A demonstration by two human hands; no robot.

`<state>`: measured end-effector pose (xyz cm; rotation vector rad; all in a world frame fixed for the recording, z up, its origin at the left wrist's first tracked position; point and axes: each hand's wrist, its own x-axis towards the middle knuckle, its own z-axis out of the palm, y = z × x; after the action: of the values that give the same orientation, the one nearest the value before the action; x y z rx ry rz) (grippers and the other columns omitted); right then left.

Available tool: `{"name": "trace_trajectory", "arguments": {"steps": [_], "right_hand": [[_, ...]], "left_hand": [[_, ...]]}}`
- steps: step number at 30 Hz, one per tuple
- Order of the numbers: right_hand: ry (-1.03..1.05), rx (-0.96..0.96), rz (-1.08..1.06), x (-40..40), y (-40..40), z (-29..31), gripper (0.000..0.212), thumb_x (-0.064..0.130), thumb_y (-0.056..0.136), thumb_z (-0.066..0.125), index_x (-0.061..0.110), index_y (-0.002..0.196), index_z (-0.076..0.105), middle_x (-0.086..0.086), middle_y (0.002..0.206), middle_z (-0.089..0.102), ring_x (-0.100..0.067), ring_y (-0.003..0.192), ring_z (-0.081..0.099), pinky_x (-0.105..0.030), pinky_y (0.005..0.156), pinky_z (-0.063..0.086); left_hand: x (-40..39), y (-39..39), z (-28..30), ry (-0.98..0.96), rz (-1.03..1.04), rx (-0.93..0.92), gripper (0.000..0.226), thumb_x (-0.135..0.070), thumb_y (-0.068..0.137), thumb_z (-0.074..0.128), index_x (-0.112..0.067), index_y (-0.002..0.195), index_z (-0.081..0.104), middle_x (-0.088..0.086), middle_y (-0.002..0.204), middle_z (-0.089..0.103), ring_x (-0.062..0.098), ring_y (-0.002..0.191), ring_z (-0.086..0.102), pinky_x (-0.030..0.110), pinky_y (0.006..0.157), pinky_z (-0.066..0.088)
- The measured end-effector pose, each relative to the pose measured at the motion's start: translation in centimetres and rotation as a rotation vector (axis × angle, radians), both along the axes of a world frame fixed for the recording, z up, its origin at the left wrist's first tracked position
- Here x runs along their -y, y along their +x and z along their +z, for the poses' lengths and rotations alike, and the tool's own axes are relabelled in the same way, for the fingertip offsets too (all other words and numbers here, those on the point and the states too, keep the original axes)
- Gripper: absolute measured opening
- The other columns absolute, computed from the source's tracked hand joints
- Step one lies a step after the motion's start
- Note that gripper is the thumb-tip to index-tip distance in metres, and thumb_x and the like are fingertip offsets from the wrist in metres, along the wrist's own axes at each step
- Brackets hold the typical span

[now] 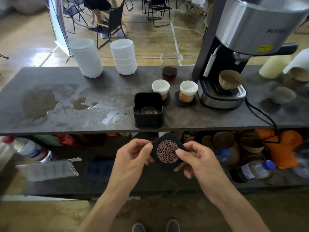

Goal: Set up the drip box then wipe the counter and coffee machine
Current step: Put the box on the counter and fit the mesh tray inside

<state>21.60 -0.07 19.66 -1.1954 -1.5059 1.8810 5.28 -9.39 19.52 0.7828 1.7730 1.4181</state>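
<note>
Both hands hold a black coaster (167,152) with a round copper pattern, in front of and below the counter edge. My left hand (133,156) pinches its left edge and my right hand (195,158) pinches its right edge. On the dark counter (100,118) near the front edge stands an open black box (148,110) with a similar coaster lying inside. The steel and black coffee machine (234,52) stands at the right, a brown paper filter (229,80) on its drip tray. Wet patches and dark grounds (66,104) cover the counter's left half.
Two stacks of white bowls (87,57) stand at the counter's back. A glass cup of dark liquid (169,67) and two white cups on coasters (188,91) sit beside the machine. The machine's black cable (260,113) runs over the front edge. Bottles and bags fill the shelf below.
</note>
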Motion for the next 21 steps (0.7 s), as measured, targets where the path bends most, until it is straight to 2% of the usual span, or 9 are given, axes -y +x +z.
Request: {"name": "trace_trajectory", "arguments": {"steps": [2, 5, 10, 12, 14, 16, 21], "right_hand": [[-0.106, -0.058, -0.055, 0.3, -0.7, 0.1, 0.017, 0.013, 0.093, 0.062, 0.002, 0.107, 0.063, -0.011, 0.093, 0.076, -0.024, 0.074, 0.072, -0.023, 0.047, 0.048], [-0.107, -0.058, -0.051, 0.7, -2.3, 0.7, 0.016, 0.016, 0.094, 0.061, 0.005, 0.106, 0.063, -0.009, 0.093, 0.076, -0.027, 0.08, 0.075, -0.028, 0.056, 0.058], [0.38, 0.183, 0.01, -3.2, -6.3, 3.5, 0.026, 0.036, 0.097, 0.057, 0.018, 0.083, 0.068, -0.005, 0.074, 0.072, -0.014, 0.061, 0.069, -0.033, 0.057, 0.053], [0.515, 0.249, -0.022, -6.1, -8.4, 4.4, 0.031, 0.037, 0.096, 0.057, 0.016, 0.076, 0.067, -0.002, 0.068, 0.069, -0.011, 0.061, 0.063, -0.034, 0.06, 0.052], [0.596, 0.34, -0.022, -8.8, -10.4, 4.4, 0.034, 0.038, 0.094, 0.057, 0.015, 0.069, 0.065, 0.002, 0.065, 0.067, -0.013, 0.064, 0.06, -0.035, 0.065, 0.05], [0.591, 0.386, -0.033, -10.5, -11.9, 3.2, 0.036, 0.039, 0.091, 0.06, 0.015, 0.065, 0.064, 0.003, 0.064, 0.065, -0.016, 0.067, 0.061, -0.039, 0.069, 0.051], [0.503, 0.39, -0.14, -11.2, -12.6, 1.2, 0.034, 0.038, 0.086, 0.069, 0.017, 0.059, 0.063, 0.003, 0.065, 0.067, -0.012, 0.069, 0.061, -0.035, 0.07, 0.049]], "left_hand": [[0.2, 0.1, -0.2, -0.024, 0.014, 0.051, 0.015, -0.026, 0.088, 0.065, -0.014, 0.095, 0.07, 0.004, 0.079, 0.073, 0.012, 0.067, 0.068, 0.024, 0.063, 0.056], [0.1, 0.1, 0.2, -0.037, 0.006, -0.003, 0.013, -0.026, 0.09, 0.065, -0.015, 0.091, 0.07, 0.0, 0.08, 0.074, 0.008, 0.062, 0.066, 0.02, 0.057, 0.053], [-4.1, -4.4, 3.0, -0.006, 0.085, -0.231, 0.025, -0.031, 0.095, 0.061, -0.013, 0.08, 0.072, 0.003, 0.067, 0.071, 0.008, 0.055, 0.063, 0.023, 0.055, 0.051], [-6.7, -6.7, 3.9, -0.048, 0.062, -0.34, 0.03, -0.031, 0.098, 0.056, -0.017, 0.077, 0.07, -0.003, 0.063, 0.068, 0.003, 0.053, 0.059, 0.02, 0.054, 0.048], [-9.1, -8.5, 4.1, -0.117, 0.056, -0.454, 0.038, -0.032, 0.099, 0.053, -0.017, 0.066, 0.064, -0.007, 0.055, 0.06, 0.006, 0.052, 0.054, 0.025, 0.052, 0.041], [-10.9, -9.8, 3.4, -0.195, 0.053, -0.524, 0.043, -0.033, 0.099, 0.053, -0.015, 0.06, 0.058, -0.007, 0.052, 0.053, 0.009, 0.052, 0.048, 0.027, 0.05, 0.034], [-11.9, -10.8, 2.1, -0.26, 0.06, -0.547, 0.039, -0.039, 0.095, 0.056, -0.015, 0.065, 0.064, -0.004, 0.058, 0.058, 0.013, 0.06, 0.053, 0.027, 0.052, 0.035]]}}
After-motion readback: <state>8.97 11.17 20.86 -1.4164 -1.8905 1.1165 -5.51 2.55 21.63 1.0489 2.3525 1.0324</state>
